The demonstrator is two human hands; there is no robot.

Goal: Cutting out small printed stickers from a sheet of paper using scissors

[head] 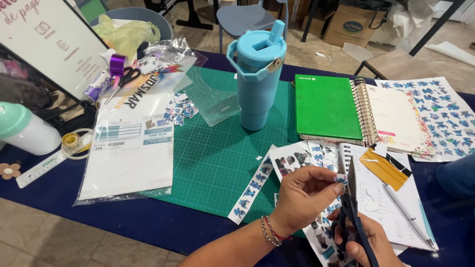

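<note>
My left hand (302, 195) pinches a small blue cartoon sticker (341, 179) between thumb and fingers, low in the view. My right hand (363, 240) grips dark-handled scissors (352, 198), whose blades point up beside the sticker. Under both hands lie printed sticker sheets (297, 160) and a strip of blue stickers (252, 190) on the green cutting mat (217, 153).
A blue tumbler (257, 81) stands on the mat. A green notebook (326, 106) lies on an open spiral planner (396, 118), with a blue sticker sheet (448, 116) to the right. A plastic paper pack (131, 143), cut stickers (180, 111), second scissors (126, 79), ruler (42, 168) and white bottle (24, 131) are left.
</note>
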